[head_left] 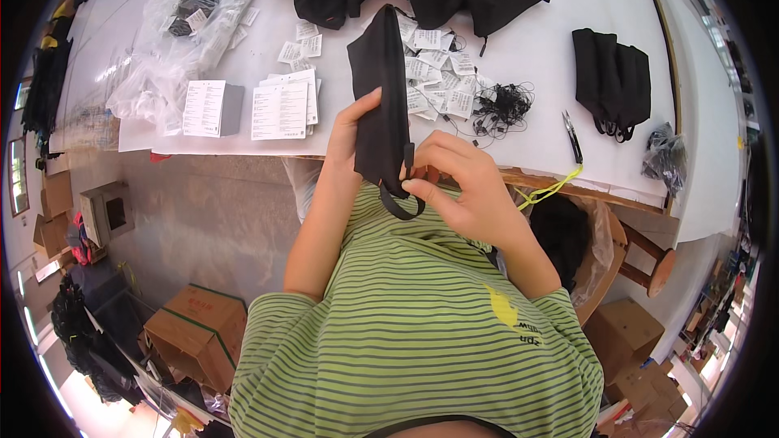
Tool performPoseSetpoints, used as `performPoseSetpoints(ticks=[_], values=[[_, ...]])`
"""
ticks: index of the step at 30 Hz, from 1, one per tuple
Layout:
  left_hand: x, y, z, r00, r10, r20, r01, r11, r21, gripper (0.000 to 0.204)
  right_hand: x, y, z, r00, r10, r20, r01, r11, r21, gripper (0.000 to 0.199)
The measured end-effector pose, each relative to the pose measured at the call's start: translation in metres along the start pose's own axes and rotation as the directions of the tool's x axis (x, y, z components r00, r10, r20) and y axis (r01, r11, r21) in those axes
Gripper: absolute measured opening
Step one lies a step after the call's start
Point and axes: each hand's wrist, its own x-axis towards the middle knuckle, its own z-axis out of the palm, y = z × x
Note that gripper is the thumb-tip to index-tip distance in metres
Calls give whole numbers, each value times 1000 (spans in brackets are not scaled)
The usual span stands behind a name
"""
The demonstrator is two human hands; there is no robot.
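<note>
- The left hand (347, 134) grasps the black pouch (381, 101) at its left edge, thumb on the front; the pouch is upright in the air, near the table's (568, 16) near edge, before the person's chest.
- The right hand (458, 186) pinches the pouch's small loop strap (403, 204) between thumb and fingertips. I judge that a hard pull could slip the strap out.
- If the left hold loosens, the pouch may drop to the floor.
- The scissors (572, 136) lie near the table's edge at the right; an elbow could push them off.
</note>
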Motion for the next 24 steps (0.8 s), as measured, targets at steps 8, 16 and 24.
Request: performPoseSetpoints(ticks=[8,16,24], values=[[-1,5,2,998,50,24,-50,999,-10,21,3,3,2,999,37,14,-37,998,41,13],[-7,1,35,879,415,-235,-384,908,168,28,-12,18,16,868,-238,-436,68,926,-370,33],[-22,-28,43,876,453,-167,-408,880,246,39,7,29,23,909,-176,-379,46,944,-328,37]])
